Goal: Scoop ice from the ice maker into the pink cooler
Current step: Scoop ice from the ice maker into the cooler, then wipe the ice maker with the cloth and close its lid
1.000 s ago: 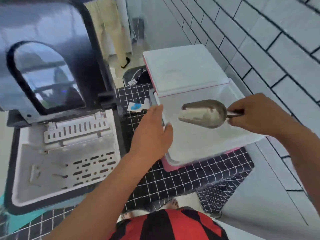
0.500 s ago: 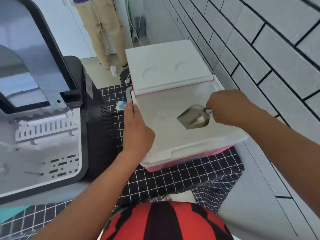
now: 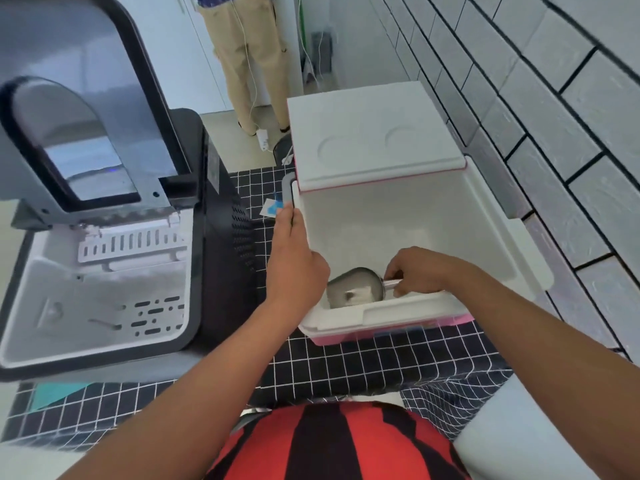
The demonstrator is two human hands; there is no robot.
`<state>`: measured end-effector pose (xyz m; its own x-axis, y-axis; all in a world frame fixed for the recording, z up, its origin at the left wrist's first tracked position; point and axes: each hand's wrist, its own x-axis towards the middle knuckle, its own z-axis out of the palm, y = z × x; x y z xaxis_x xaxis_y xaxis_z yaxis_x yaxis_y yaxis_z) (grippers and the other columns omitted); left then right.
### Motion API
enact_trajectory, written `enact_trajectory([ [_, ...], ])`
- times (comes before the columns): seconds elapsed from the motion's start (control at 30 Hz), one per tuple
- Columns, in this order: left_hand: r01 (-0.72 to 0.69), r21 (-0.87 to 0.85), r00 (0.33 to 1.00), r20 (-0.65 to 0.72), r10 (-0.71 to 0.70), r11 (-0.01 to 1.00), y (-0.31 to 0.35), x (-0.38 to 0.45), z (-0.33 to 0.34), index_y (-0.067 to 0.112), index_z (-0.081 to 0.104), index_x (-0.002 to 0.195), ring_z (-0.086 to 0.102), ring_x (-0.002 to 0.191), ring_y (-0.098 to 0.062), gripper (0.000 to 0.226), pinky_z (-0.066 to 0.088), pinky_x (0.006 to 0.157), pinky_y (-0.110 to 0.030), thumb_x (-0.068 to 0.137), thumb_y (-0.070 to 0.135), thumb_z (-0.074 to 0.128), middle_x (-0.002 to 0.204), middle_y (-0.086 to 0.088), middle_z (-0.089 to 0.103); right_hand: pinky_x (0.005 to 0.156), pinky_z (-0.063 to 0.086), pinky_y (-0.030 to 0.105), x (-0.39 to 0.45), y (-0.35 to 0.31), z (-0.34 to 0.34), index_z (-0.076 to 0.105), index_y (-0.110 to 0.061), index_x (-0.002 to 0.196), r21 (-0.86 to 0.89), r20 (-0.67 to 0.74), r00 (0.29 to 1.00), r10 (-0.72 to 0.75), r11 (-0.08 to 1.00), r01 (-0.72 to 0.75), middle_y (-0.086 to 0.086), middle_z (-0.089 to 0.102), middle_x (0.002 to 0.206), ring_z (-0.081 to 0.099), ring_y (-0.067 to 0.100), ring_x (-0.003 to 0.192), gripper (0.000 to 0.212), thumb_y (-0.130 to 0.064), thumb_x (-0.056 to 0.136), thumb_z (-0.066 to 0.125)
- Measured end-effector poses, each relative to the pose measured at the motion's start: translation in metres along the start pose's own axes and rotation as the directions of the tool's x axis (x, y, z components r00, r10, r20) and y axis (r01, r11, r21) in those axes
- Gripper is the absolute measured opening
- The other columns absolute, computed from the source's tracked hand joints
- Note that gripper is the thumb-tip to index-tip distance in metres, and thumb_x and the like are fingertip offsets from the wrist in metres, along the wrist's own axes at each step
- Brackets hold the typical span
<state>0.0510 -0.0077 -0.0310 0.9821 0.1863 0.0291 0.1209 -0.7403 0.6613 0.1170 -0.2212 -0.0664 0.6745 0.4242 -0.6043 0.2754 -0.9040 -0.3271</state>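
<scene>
1. Resting on a black cloth (image 3: 363, 368) printed with a thin white grid, the pink cooler (image 3: 408, 332) is seen as a box-shaped tub with smooth white inner walls and a pink outer base.
2. Its flat white lid (image 3: 374, 136), moulded with two shallow round recesses, is raised open at the far side.
3. A dull metal scoop (image 3: 356, 287), rounded like a half-shell, is held low inside the cooler near the front wall, with something pale seen in its bowl.
4. The scoop's short shiny handle is pinched by the curled fingers of the right hand (image 3: 415, 270), which is reached down into the tub, just right of the bowl.
5. The left hand (image 3: 294, 258) is laid along the cooler's left rim, fingers extended forward; how far they wrap over the edge cannot be told.
6. The ice maker (image 3: 104, 271), a glossy black casing with a pale grey slotted plastic interior, is set to the left of the cooler, its lid with an arched window lifted.
</scene>
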Motion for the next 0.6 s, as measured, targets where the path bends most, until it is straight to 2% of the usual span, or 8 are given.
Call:
enact_trajectory([
  [0.07, -0.015, -0.006, 1.000, -0.001, 0.015, 1.000, 0.000, 0.000, 0.000, 0.005, 0.014, 0.153, 0.006, 0.144, -0.006, 0.075, 0.001, 0.085, 0.014, 0.086, -0.007, 0.045, 0.162, 0.001, 0.005, 0.083, 0.048, 0.026, 0.004, 0.000, 0.001, 0.067, -0.015, 0.119, -0.084, 0.071, 0.997, 0.021, 0.996, -0.015, -0.001, 0.068, 0.115, 0.061, 0.014, 0.095, 0.039, -0.015, 0.080, 0.067],
  [0.1, -0.026, -0.012, 1.000, 0.002, 0.026, 1.000, -0.001, 0.001, -0.001, 0.005, 0.014, 0.153, 0.006, 0.144, -0.006, 0.075, 0.002, 0.089, 0.012, 0.085, -0.006, 0.045, 0.161, 0.000, 0.006, 0.087, 0.049, 0.029, 0.004, -0.001, 0.001, 0.066, -0.016, 0.121, -0.115, 0.110, 0.993, 0.034, 0.993, -0.022, 0.000, 0.067, 0.118, 0.062, 0.016, 0.099, 0.040, -0.017, 0.081, 0.065],
  [0.2, -0.061, -0.027, 0.996, 0.065, 0.063, 0.998, -0.001, 0.001, -0.013, 0.010, 0.026, 0.151, 0.010, 0.145, -0.008, 0.068, 0.017, 0.112, -0.009, 0.087, 0.001, 0.051, 0.160, 0.002, 0.014, 0.099, 0.044, 0.030, 0.004, -0.003, 0.001, 0.055, -0.015, 0.134, -0.125, 0.196, 0.977, 0.090, 0.990, -0.066, 0.001, 0.059, 0.131, 0.056, 0.018, 0.116, 0.050, -0.024, 0.086, 0.062],
  [0.27, -0.087, -0.089, 0.993, 0.076, 0.094, 0.992, -0.002, 0.000, -0.029, 0.015, 0.041, 0.144, 0.027, 0.136, -0.003, 0.057, 0.020, 0.099, 0.003, 0.089, 0.007, 0.053, 0.151, 0.005, 0.032, 0.100, 0.041, 0.028, 0.002, -0.004, 0.000, 0.050, -0.016, 0.138, -0.098, 0.155, 0.982, 0.109, 0.991, -0.094, -0.001, 0.056, 0.134, 0.052, 0.017, 0.120, 0.053, -0.030, 0.087, 0.060],
  [0.3, -0.099, -0.125, 0.992, 0.065, 0.108, 0.987, -0.002, -0.002, -0.041, 0.018, 0.045, 0.141, 0.035, 0.129, 0.000, 0.053, 0.019, 0.092, 0.007, 0.090, 0.010, 0.054, 0.144, 0.007, 0.041, 0.099, 0.040, 0.026, 0.000, -0.005, -0.001, 0.050, -0.017, 0.137, -0.087, 0.095, 0.990, 0.106, 0.991, -0.098, -0.002, 0.057, 0.133, 0.052, 0.016, 0.120, 0.052, -0.032, 0.088, 0.060],
  [0.4, -0.164, -0.243, 0.984, 0.022, 0.174, 0.956, -0.007, -0.017, -0.086, 0.025, 0.054, 0.135, 0.049, 0.116, 0.008, 0.043, 0.034, 0.097, -0.005, 0.092, 0.015, 0.055, 0.130, 0.014, 0.057, 0.097, 0.040, 0.025, -0.010, -0.016, -0.008, 0.058, -0.018, 0.129, 0.025, -0.224, 0.971, 0.080, 0.997, -0.076, -0.002, 0.061, 0.125, 0.055, 0.014, 0.113, 0.041, -0.030, 0.091, 0.061],
  [0.5, -0.226, -0.335, 0.974, -0.059, 0.219, 0.914, -0.021, -0.036, -0.135, 0.025, 0.064, 0.123, 0.060, 0.107, 0.002, 0.034, 0.044, 0.089, -0.009, 0.093, 0.012, 0.056, 0.114, 0.016, 0.066, 0.091, 0.043, 0.024, -0.023, -0.053, -0.016, 0.067, -0.021, 0.116, 0.183, -0.498, 0.866, 0.044, 0.981, 0.056, -0.005, 0.068, 0.110, 0.060, 0.010, 0.099, 0.028, -0.027, 0.089, 0.063],
  [0.6, -0.201, -0.333, 0.975, -0.161, 0.155, 0.921, -0.050, -0.048, -0.181, 0.027, 0.069, 0.113, 0.066, 0.100, -0.006, 0.028, 0.049, 0.085, -0.016, 0.094, 0.009, 0.059, 0.107, 0.016, 0.070, 0.084, 0.043, 0.019, -0.036, -0.121, -0.025, 0.070, -0.027, 0.109, 0.224, -0.637, 0.769, -0.058, 0.940, 0.257, -0.013, 0.068, 0.098, 0.060, -0.002, 0.089, 0.022, -0.026, 0.088, 0.064],
])
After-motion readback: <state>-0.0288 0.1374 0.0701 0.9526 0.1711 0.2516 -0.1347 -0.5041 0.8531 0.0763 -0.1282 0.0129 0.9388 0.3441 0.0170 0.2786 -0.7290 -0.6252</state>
